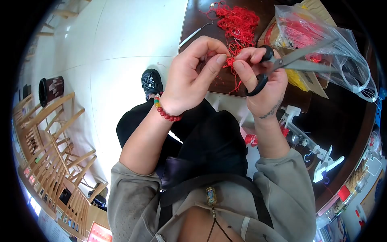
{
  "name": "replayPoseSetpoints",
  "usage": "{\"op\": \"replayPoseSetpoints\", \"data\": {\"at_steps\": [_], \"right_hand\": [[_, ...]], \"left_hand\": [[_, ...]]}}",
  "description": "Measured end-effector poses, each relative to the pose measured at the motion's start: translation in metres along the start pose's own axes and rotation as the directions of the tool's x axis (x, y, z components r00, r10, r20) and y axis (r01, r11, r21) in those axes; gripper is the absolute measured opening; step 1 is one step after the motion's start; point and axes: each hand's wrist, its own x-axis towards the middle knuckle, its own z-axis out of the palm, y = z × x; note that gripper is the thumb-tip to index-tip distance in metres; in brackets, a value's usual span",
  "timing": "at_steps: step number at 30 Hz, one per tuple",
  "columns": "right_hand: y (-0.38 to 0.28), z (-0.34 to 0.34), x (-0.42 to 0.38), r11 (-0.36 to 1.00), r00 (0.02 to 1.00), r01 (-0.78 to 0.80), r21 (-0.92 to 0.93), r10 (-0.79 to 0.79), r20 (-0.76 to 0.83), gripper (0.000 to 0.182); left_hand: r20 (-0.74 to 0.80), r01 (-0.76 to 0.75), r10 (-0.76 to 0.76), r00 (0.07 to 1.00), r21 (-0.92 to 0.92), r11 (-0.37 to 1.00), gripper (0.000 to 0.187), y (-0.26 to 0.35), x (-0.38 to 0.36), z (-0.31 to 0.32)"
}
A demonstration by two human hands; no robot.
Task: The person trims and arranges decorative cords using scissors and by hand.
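My left hand (188, 76), with a beaded bracelet at the wrist, pinches a bit of red cord (230, 62) between thumb and fingertips. Close beside it, my right hand (269, 92) has its thumb and index finger at the same cord. Black-handled scissors (279, 63) hang on the right hand's fingers, their blades parted and pointing right. Just beyond both hands lies a tangled heap of red cord (238, 22) on the dark table (197, 44). Exactly how the cord runs between the fingertips is hard to make out.
A hook tool with a white handle (190, 36) lies near the table's left edge. At right, a clear plastic bag (350, 52) rests over a cardboard box (318, 86). A white clamp stand (304, 139) is nearer me. Wooden chairs (60, 149) stand at left.
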Motion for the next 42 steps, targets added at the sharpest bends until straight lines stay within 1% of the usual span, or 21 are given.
{"op": "replayPoseSetpoints", "data": {"at_steps": [2, 4, 10, 16, 19, 22, 25, 28, 29, 30, 31, 32, 35, 38, 42], "right_hand": [[0.001, 0.004, 0.003, 0.996, 0.999, -0.035, 0.078, 0.035, -0.003, 0.028], [0.002, 0.006, 0.005, 0.988, 0.996, -0.083, 0.133, 0.085, -0.014, 0.024], [0.003, 0.004, 0.005, 0.993, 0.996, -0.083, 0.085, 0.085, -0.028, 0.021], [0.003, 0.004, 0.003, 0.999, 1.000, 0.000, 0.040, -0.001, 0.018, 0.021], [0.003, 0.002, 0.004, 1.000, 0.999, 0.001, 0.011, -0.002, 0.042, 0.022], [-0.002, 0.006, 0.003, 0.998, 0.998, -0.054, -0.026, 0.055, 0.013, 0.021], [0.000, 0.005, 0.003, 0.998, 0.999, -0.052, -0.033, 0.052, 0.002, 0.020], [-0.002, 0.004, 0.002, 0.979, 0.997, -0.078, -0.186, 0.072, -0.040, 0.021], [-0.002, -0.001, 0.002, 0.927, 0.998, -0.067, -0.369, 0.064, -0.021, 0.023], [-0.003, -0.007, 0.003, 0.842, 0.998, -0.050, -0.538, 0.059, -0.001, 0.025], [-0.004, -0.008, 0.004, 0.726, 0.998, -0.029, -0.687, 0.057, 0.019, 0.028], [-0.011, -0.009, 0.002, 0.631, 0.998, -0.041, -0.775, 0.062, -0.002, 0.034], [-0.005, -0.018, 0.000, 0.510, 0.995, 0.094, -0.855, -0.031, 0.091, 0.033], [-0.003, -0.022, -0.001, 0.487, 0.990, 0.142, -0.861, -0.075, 0.121, 0.033], [-0.002, -0.023, -0.001, 0.464, 0.981, 0.192, -0.865, -0.125, 0.151, 0.032]], "left_hand": [[0.014, -0.010, 0.008, 1.000, 0.078, 0.997, 0.007, 0.000, -0.001, -0.001], [0.008, -0.023, 0.022, 1.000, 0.101, 0.995, 0.007, 0.001, -0.001, 0.000], [0.005, 0.010, -0.011, 1.000, 0.083, 0.997, 0.007, 0.002, -0.001, -0.003], [0.002, 0.018, -0.018, 1.000, 0.082, 0.996, 0.008, 0.002, -0.002, -0.002], [-0.002, 0.025, -0.025, 1.000, 0.098, 0.995, 0.007, 0.002, -0.003, -0.001], [0.002, 0.044, -0.044, 0.999, 0.092, 0.995, 0.007, 0.002, -0.004, -0.002], [0.011, 0.071, -0.072, 0.997, 0.053, 0.996, 0.008, 0.003, -0.003, -0.002], [0.022, 0.084, -0.083, 0.996, -0.024, 0.996, 0.009, 0.003, -0.002, -0.003], [0.024, 0.084, -0.082, 0.996, -0.053, 0.995, 0.009, 0.003, -0.001, -0.003], [0.007, 0.085, -0.085, 0.996, -0.075, 0.994, 0.009, 0.004, -0.001, -0.002], [-0.009, 0.088, -0.089, 0.996, -0.097, 0.991, 0.008, 0.007, -0.001, -0.001], [-0.025, 0.091, -0.094, 0.995, -0.118, 0.989, 0.008, 0.009, -0.002, 0.000], [-0.015, 0.138, -0.142, 0.990, -0.168, 0.976, 0.006, 0.008, -0.004, -0.001], [-0.022, 0.075, -0.077, 0.997, -0.067, 0.995, 0.006, 0.004, -0.004, -0.004], [-0.023, 0.047, -0.049, 0.999, -0.092, 0.995, 0.007, 0.003, -0.005, -0.004]]}}
